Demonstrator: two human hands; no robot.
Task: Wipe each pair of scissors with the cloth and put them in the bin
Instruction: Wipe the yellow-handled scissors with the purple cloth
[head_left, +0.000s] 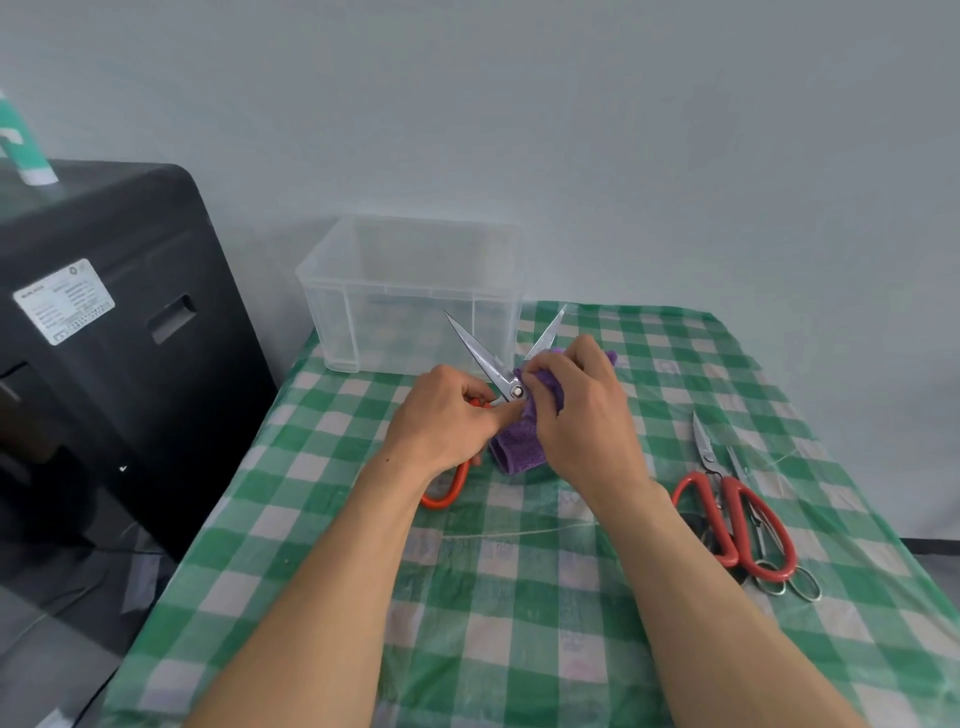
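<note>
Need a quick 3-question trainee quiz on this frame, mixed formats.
1. True or false: the blades of the scissors held in the left hand are spread open.
2. What does the right hand hold against one blade? A) a sponge B) a purple cloth C) a paper towel
3. Fill in: the pile of scissors not yet wiped lies on the tablecloth to the person's ____.

Key: 1 true; 2 B; 3 right.
</note>
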